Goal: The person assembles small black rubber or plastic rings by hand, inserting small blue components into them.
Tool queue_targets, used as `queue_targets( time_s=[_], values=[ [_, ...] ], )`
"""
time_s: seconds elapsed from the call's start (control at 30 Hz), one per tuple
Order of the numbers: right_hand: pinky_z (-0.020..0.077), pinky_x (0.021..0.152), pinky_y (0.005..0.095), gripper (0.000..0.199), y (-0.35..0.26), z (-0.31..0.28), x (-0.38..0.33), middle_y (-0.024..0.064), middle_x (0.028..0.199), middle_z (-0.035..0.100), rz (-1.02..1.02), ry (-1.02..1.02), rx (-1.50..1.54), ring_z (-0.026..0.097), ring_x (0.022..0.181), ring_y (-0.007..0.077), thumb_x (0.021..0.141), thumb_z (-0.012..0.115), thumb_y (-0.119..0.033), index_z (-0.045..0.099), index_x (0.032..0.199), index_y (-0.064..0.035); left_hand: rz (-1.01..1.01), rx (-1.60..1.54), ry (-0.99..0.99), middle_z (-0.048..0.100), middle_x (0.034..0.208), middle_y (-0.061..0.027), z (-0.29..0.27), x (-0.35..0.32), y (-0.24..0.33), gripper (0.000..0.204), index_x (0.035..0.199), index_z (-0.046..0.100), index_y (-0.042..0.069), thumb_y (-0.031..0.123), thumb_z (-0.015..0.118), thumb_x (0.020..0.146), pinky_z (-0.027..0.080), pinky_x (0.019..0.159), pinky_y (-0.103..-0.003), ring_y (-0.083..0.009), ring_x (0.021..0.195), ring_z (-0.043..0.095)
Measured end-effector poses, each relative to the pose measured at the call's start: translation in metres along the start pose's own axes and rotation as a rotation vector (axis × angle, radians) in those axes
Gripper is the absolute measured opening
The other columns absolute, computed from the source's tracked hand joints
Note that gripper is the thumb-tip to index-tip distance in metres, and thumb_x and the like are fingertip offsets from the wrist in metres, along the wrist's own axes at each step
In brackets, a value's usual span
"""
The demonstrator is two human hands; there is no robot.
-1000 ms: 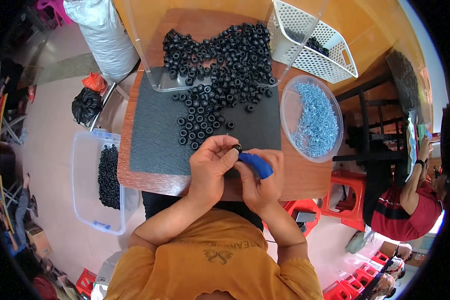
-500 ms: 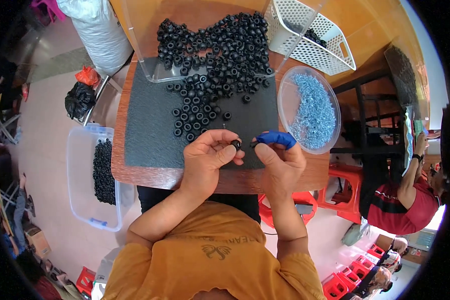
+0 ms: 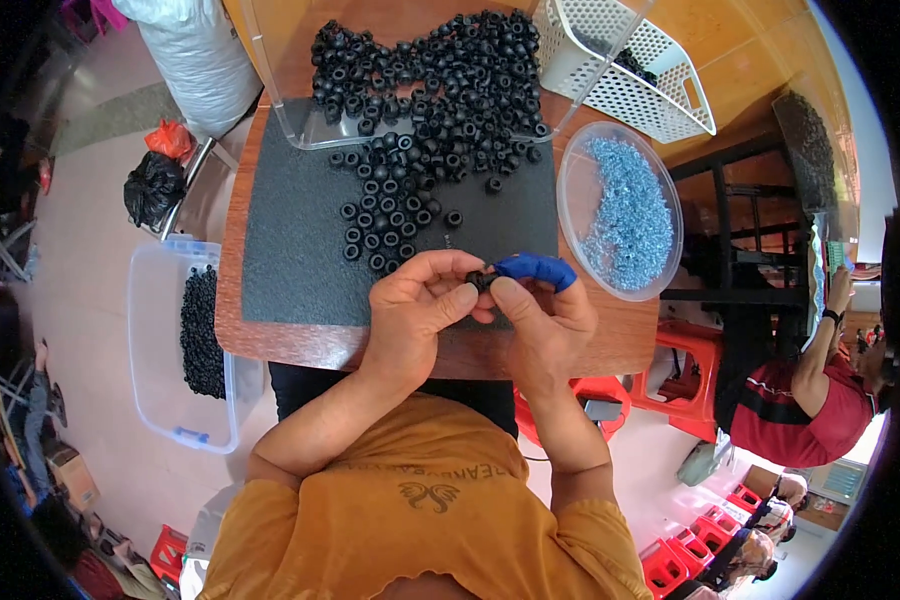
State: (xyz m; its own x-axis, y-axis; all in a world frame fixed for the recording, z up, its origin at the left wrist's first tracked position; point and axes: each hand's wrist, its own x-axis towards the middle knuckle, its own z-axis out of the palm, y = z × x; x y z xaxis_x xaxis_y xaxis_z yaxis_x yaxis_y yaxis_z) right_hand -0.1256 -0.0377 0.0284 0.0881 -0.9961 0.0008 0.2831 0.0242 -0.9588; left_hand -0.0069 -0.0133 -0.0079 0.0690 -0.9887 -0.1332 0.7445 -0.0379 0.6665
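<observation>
Black hollow piece (image 3: 479, 281), one, above the near side of the dark mat (image 3: 310, 225): pinched in my left hand (image 3: 413, 308), my right hand (image 3: 550, 322), apart a moment ago, now meeting it, fingertips narrowed, hold unclear, so both hands engage it.

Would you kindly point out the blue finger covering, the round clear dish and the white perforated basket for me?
Blue finger covering (image 3: 542, 268): head view, middle of its upper surface.
Round clear dish (image 3: 572, 200): head view, bare left part of its inside.
White perforated basket (image 3: 660, 112): head view, its near side wall.
</observation>
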Motion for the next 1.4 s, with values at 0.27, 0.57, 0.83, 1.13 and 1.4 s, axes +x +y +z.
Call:
queue_targets(
  time_s=[0.27, 0.57, 0.83, 1.13, 1.4],
  values=[
    [0.0507, 0.070, 0.0261, 0.016, 0.0004, -0.0025, 0.0019, 0.0117, 0.090, 0.063, -0.068, 0.016, -0.040, 0.061, 0.074, 0.0151, 0.077, 0.061, 0.009, 0.059, 0.092, 0.0017, -0.032, -0.005, 0.011, 0.062, 0.096, -0.0107, 0.0006, -0.0018, 0.0032, 0.023, 0.106, 0.055, -0.004, 0.000, 0.059, 0.083, 0.054, 0.072, -0.029, -0.0155, 0.081, 0.062],
    [0.0509, 0.067, 0.0248, 0.017, 0.0017, -0.0035, 0.0022, 0.0113, 0.088, 0.063, -0.001, -0.032, -0.038, 0.061, 0.072, 0.0142, 0.077, 0.062, 0.008, 0.059, 0.093, 0.0013, -0.020, 0.093, 0.005, 0.063, 0.094, -0.0104, 0.0007, -0.0039, 0.0027, 0.027, 0.110, 0.054, -0.004, 0.000, 0.059, 0.084, 0.053, 0.072, -0.028, -0.0151, 0.080, 0.062],
    [0.0492, 0.061, 0.0221, 0.015, 0.0036, -0.0045, 0.0055, 0.0058, 0.083, 0.062, -0.071, -0.041, -0.151, 0.059, 0.067, 0.0096, 0.080, 0.062, 0.006, 0.059, 0.093, 0.0005, 0.021, 0.103, 0.025, 0.063, 0.093, -0.0103, 0.0004, -0.0036, -0.0002, 0.022, 0.107, 0.055, -0.004, -0.001, 0.057, 0.085, 0.053, 0.072, -0.027, -0.0141, 0.080, 0.062],
    [0.0475, 0.058, 0.0219, 0.014, 0.0075, -0.0059, 0.0066, 0.0035, 0.082, 0.060, -0.097, -0.067, -0.175, 0.054, 0.066, 0.0072, 0.079, 0.063, 0.005, 0.060, 0.092, 0.0002, 0.043, 0.137, -0.017, 0.062, 0.092, -0.0090, -0.0031, -0.0040, -0.0031, 0.022, 0.108, 0.054, -0.004, -0.001, 0.056, 0.086, 0.052, 0.068, -0.025, -0.0128, 0.077, 0.061],
    [0.0463, 0.054, 0.0210, 0.015, 0.0049, -0.0037, 0.0050, 0.0030, 0.079, 0.057, -0.111, -0.047, -0.222, 0.053, 0.065, 0.0078, 0.079, 0.062, 0.006, 0.059, 0.093, 0.0006, -0.008, 0.222, -0.008, 0.061, 0.095, -0.0078, 0.0017, -0.0073, 0.0015, 0.022, 0.110, 0.054, -0.002, 0.001, 0.054, 0.088, 0.051, 0.066, -0.022, -0.0110, 0.076, 0.060]
  ],
)
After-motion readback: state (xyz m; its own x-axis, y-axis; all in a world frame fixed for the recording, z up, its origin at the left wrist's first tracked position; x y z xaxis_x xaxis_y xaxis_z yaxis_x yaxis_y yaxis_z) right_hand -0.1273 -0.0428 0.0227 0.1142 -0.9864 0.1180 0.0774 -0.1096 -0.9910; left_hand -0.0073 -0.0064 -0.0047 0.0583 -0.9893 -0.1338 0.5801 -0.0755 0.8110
